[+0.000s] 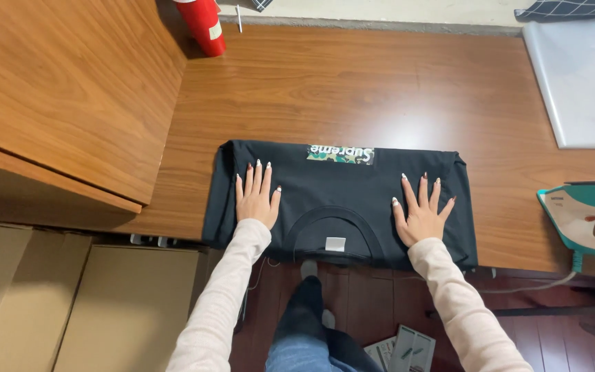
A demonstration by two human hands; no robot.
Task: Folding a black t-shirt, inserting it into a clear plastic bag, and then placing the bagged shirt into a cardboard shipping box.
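Note:
A black T-shirt (339,186) lies folded into a wide rectangle at the near edge of the brown wooden table (352,89). Its collar with a small white tag faces me, and a printed patch sits at its far edge. My left hand (256,196) rests flat on the shirt's left part, fingers spread. Flat on the right part lies my right hand (421,210), fingers also apart. Neither hand grips anything. Both arms wear light pink sleeves.
A teal and white iron (587,217) stands at the table's right edge. A white sheet (580,76) lies at the back right. A red cylinder (204,24) stands at the back left beside a raised wooden cabinet top (63,89). Cardboard boxes (70,303) sit below left.

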